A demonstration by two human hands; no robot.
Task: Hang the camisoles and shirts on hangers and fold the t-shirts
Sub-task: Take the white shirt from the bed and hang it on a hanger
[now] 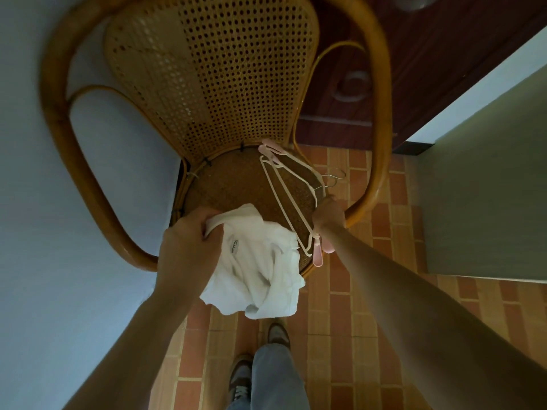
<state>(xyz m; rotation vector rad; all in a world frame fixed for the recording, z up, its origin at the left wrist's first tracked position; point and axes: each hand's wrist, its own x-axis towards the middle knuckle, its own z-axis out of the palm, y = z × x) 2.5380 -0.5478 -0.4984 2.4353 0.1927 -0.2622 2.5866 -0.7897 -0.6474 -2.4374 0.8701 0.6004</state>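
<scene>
My left hand (189,247) grips a crumpled white garment (260,270) at its neck, and a label shows near my fingers. The cloth hangs over the front edge of a rattan chair's seat (236,184). A few white and pink hangers (293,199) lie on the right side of the seat, their metal hooks pointing right. My right hand (330,214) is at the right edge of the seat, beside the chair's arm and the hangers, with its fingers curled; what they close on is hidden.
The chair's cane back (207,75) and curved arms (381,119) stand against a pale blue wall. A dark wooden door (429,69) is behind on the right, and a grey surface (488,187) further right. My legs and shoes stand on orange brick tiles (370,321).
</scene>
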